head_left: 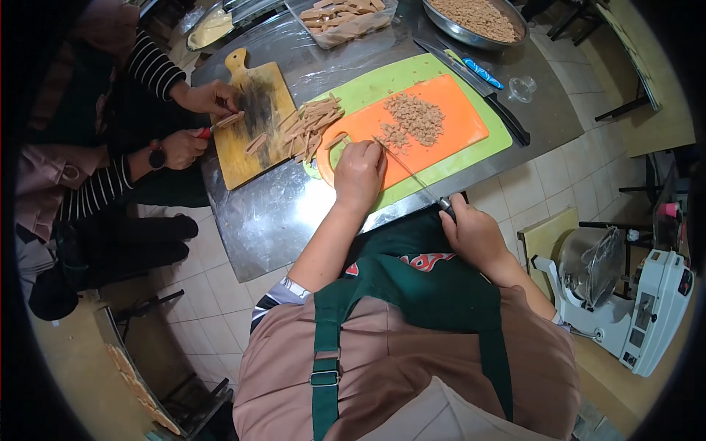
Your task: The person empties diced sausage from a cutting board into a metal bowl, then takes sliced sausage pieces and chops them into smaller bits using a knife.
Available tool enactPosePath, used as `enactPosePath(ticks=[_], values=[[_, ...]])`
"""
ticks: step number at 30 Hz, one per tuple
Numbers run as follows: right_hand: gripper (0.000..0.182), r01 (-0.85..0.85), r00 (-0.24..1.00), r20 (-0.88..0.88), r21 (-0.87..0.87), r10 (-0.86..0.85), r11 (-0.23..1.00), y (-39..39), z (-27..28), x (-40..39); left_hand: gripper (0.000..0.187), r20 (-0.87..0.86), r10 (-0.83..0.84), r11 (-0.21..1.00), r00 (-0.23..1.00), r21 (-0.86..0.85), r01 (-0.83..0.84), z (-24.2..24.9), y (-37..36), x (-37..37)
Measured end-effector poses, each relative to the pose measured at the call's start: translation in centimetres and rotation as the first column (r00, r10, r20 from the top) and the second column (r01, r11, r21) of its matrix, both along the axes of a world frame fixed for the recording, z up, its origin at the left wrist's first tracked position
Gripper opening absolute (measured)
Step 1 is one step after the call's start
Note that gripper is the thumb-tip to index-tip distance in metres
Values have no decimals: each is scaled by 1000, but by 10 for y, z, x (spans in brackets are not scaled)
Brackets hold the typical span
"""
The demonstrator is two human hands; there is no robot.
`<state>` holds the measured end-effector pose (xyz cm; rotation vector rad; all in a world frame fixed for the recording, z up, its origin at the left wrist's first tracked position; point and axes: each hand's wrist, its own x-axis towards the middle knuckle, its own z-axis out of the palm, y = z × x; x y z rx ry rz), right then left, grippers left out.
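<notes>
My right hand is closed round the dark handle of a kitchen knife, its blade slanting across the orange cutting board. Its tip lies by the fingers of my left hand. Those fingers are curled down on the board's near edge; whatever is under them is hidden. Small chopped brown pieces lie heaped on the orange board, just beyond the blade. To the left is a loose pile of brown strips, spanning the wooden board and the green mat beneath the orange board.
At left, a co-worker's hands cut strips with a red-handled knife on a wooden board. A plastic tub of brown sticks, a metal bowl of crumbs, a black-handled knife and a blue-patterned object sit farther back. A mixer stands right.
</notes>
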<state>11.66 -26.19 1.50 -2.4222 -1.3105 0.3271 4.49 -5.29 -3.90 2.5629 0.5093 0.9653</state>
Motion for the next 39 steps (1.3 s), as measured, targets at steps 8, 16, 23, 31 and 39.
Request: enactPosePath(ticks=[8, 16, 23, 31, 39], values=[[20, -6, 995, -96, -102, -3, 995, 46, -10, 4, 10, -8, 26, 1000, 1000, -11, -26, 0, -1, 1], [23, 3, 993, -117, -91, -14, 996, -3, -7, 4, 11, -59, 84, 972, 995, -215, -95, 12, -3, -2], [22, 20, 989, -148, -9, -21, 1000, 5, -3, 8, 7, -8, 34, 993, 999, -113, -35, 5, 1, -6], [22, -32, 995, -93, -33, 29, 999, 10, 4, 0, 7, 13, 22, 998, 1000, -57, -22, 1, -1, -5], [24, -42, 987, -156, 10, 43, 999, 25, -15, 5, 9, -21, 39, 995, 999, -96, -41, 5, -1, -5]])
